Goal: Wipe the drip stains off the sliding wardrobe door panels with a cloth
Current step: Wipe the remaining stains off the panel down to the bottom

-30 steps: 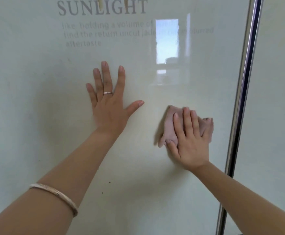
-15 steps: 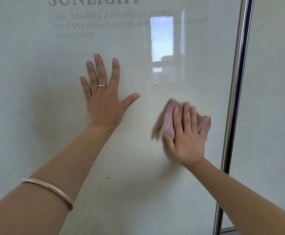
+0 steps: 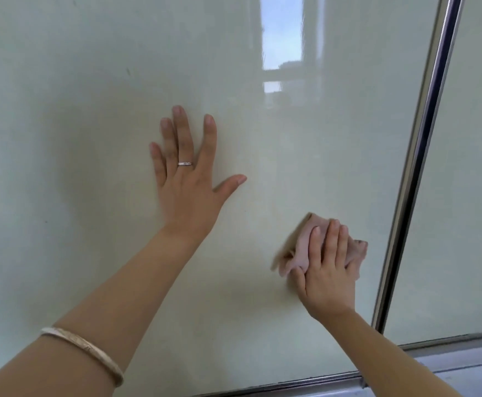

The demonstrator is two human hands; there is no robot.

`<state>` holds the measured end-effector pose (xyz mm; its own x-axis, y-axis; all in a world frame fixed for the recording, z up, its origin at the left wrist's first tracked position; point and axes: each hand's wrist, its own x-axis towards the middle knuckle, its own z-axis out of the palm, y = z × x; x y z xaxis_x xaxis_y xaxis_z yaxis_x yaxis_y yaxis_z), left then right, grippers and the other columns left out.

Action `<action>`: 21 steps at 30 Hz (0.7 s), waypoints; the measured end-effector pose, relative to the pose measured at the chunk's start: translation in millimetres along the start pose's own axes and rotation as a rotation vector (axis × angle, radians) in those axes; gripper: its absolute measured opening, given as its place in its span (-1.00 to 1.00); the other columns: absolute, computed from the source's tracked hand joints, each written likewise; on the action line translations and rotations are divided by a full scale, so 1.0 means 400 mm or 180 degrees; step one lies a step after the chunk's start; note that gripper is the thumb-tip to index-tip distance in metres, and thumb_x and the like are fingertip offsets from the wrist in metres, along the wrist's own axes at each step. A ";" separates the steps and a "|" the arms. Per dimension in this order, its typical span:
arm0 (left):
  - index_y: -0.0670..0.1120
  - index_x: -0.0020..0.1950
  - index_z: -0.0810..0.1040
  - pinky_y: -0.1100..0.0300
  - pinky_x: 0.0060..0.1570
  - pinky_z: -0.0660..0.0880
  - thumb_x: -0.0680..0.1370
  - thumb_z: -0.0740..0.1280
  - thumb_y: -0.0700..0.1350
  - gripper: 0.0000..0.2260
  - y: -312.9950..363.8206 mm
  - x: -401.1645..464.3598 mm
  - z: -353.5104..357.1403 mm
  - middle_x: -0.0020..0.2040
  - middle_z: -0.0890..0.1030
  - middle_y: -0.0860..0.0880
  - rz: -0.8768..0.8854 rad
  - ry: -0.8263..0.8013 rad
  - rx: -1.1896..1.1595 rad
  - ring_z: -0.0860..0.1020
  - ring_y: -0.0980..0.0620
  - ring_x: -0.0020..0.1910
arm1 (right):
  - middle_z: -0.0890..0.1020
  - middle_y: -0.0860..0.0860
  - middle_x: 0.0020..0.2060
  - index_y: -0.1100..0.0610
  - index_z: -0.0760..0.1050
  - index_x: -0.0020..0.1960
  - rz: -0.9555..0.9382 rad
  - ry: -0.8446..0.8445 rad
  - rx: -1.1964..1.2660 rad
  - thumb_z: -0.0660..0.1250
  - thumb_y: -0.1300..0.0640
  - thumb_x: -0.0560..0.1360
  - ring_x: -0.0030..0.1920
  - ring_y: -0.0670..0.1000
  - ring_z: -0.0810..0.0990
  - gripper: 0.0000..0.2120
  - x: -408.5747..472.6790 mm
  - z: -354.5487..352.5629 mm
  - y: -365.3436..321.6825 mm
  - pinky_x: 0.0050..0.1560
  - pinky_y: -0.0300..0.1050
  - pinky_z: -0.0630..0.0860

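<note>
Two hands flat on a pale glossy door panel (image 3: pixel 90 110).

Left hand (image 3: pixel 189 190), frame centre, rests spread and released on the panel; right hand (image 3: pixel 328 270), lower right beside the metal frame (image 3: pixel 417 156), presses a pink cloth (image 3: pixel 301 247) with straight fingers, half hiding it. Stains hard to make out.

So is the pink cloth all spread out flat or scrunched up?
Scrunched up. The cloth bunches in folds under the right hand, which presses it flat-fingered against the door panel.
</note>
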<state>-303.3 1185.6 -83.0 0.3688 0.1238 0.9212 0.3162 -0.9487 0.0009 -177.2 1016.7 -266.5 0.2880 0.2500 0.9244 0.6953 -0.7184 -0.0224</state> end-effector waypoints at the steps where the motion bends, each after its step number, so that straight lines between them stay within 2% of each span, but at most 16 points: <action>1: -0.06 0.53 0.01 -0.16 0.40 -0.10 0.45 0.17 0.30 -0.22 -0.001 -0.002 -0.001 0.50 0.04 -0.31 -0.0001 0.0014 0.0002 -0.03 -0.25 0.47 | -0.28 0.14 0.54 0.14 -0.28 0.57 0.0002 0.0020 0.0010 -0.24 -0.21 0.64 0.55 0.15 -0.25 -0.35 0.007 -0.002 0.001 0.37 0.43 -0.08; 3: -0.08 0.53 0.04 -0.17 0.40 -0.08 0.45 0.22 0.28 -0.22 0.003 0.001 -0.003 0.50 0.04 -0.31 0.0014 0.0045 -0.0017 -0.01 -0.26 0.48 | -0.24 0.16 0.55 0.13 -0.27 0.57 0.0014 0.0190 0.0027 -0.21 -0.22 0.63 0.55 0.12 -0.25 -0.34 0.078 -0.016 -0.004 0.40 0.39 -0.14; 5: -0.09 0.53 0.07 -0.17 0.40 -0.08 0.45 0.26 0.26 -0.21 0.003 0.004 -0.005 0.50 0.05 -0.31 0.0024 0.0064 -0.0025 0.00 -0.27 0.48 | -0.03 0.28 0.53 0.17 -0.18 0.58 0.0236 0.0435 0.0070 -0.18 -0.22 0.63 0.55 0.12 -0.22 -0.33 0.177 -0.032 -0.035 0.42 0.35 -0.19; 7: -0.09 0.53 0.09 -0.17 0.40 -0.07 0.44 0.28 0.26 -0.21 0.000 0.002 -0.004 0.49 0.07 -0.32 0.0028 0.0114 -0.0016 0.02 -0.27 0.48 | 0.13 0.33 0.48 0.23 -0.08 0.56 0.0470 0.0626 0.0186 -0.15 -0.22 0.63 0.56 0.14 -0.15 -0.32 0.234 -0.033 -0.073 0.42 0.36 -0.13; 8: -0.09 0.53 0.09 -0.16 0.40 -0.07 0.44 0.28 0.26 -0.21 -0.002 0.002 -0.003 0.49 0.07 -0.32 0.0038 0.0127 -0.0004 0.02 -0.27 0.47 | 0.09 0.32 0.50 0.21 -0.11 0.56 0.0414 0.0647 0.0187 -0.15 -0.22 0.63 0.56 0.13 -0.17 -0.32 0.235 -0.027 -0.084 0.42 0.37 -0.13; 10: -0.09 0.52 0.10 -0.15 0.40 -0.07 0.44 0.28 0.27 -0.21 0.000 0.003 -0.005 0.49 0.08 -0.32 0.0034 0.0131 0.0037 0.03 -0.26 0.48 | -0.15 0.21 0.55 0.13 -0.23 0.58 -0.0068 0.0457 0.0122 -0.17 -0.21 0.63 0.55 0.12 -0.24 -0.34 0.176 -0.005 -0.088 0.41 0.41 -0.13; 12: -0.09 0.53 0.09 -0.13 0.41 -0.09 0.45 0.27 0.27 -0.21 0.002 0.002 -0.011 0.50 0.07 -0.31 0.0013 0.0095 0.0060 0.02 -0.25 0.48 | -0.25 0.13 0.55 0.12 -0.25 0.57 -0.0543 0.0119 0.0099 -0.18 -0.20 0.64 0.55 0.13 -0.23 -0.36 0.074 0.009 -0.086 0.34 0.49 0.00; 14: -0.07 0.53 0.07 -0.11 0.41 -0.11 0.46 0.27 0.27 -0.22 0.006 0.003 -0.016 0.51 0.04 -0.30 -0.0012 0.0020 0.0081 -0.01 -0.25 0.49 | -0.23 0.12 0.55 0.11 -0.23 0.58 -0.0686 0.0057 0.0088 -0.18 -0.19 0.65 0.56 0.13 -0.21 -0.37 0.015 0.011 -0.080 0.29 0.50 0.05; 17: -0.06 0.54 0.03 -0.10 0.42 -0.14 0.46 0.26 0.28 -0.21 0.009 0.004 -0.017 0.51 0.01 -0.28 -0.0036 -0.0049 0.0081 -0.04 -0.23 0.50 | -0.12 0.15 0.56 0.09 -0.21 0.58 -0.0690 0.0196 0.0073 -0.17 -0.21 0.64 0.56 0.10 -0.21 -0.37 0.086 -0.007 -0.086 0.37 0.44 -0.09; 19: -0.05 0.54 0.03 -0.09 0.42 -0.15 0.47 0.24 0.29 -0.22 0.008 0.004 -0.018 0.51 0.01 -0.28 -0.0039 -0.0034 0.0062 -0.04 -0.23 0.50 | 0.03 0.20 0.51 0.09 -0.13 0.59 -0.0411 0.0361 0.0106 -0.17 -0.22 0.63 0.55 0.06 -0.24 -0.36 0.178 -0.025 -0.112 0.40 0.39 -0.16; 21: -0.05 0.54 0.04 -0.08 0.42 -0.16 0.47 0.22 0.30 -0.22 0.008 0.003 -0.019 0.51 0.01 -0.28 -0.0042 -0.0043 0.0029 -0.03 -0.23 0.50 | 0.04 0.21 0.49 0.12 -0.08 0.58 -0.0039 0.0469 0.0204 -0.18 -0.21 0.62 0.54 0.05 -0.27 -0.36 0.218 -0.029 -0.152 0.42 0.36 -0.20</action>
<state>-308.5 1180.7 -78.9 0.3763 0.1404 0.9158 0.3290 -0.9443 0.0095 -201.9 1074.6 -180.0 0.1828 0.1572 0.9705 0.7401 -0.6718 -0.0306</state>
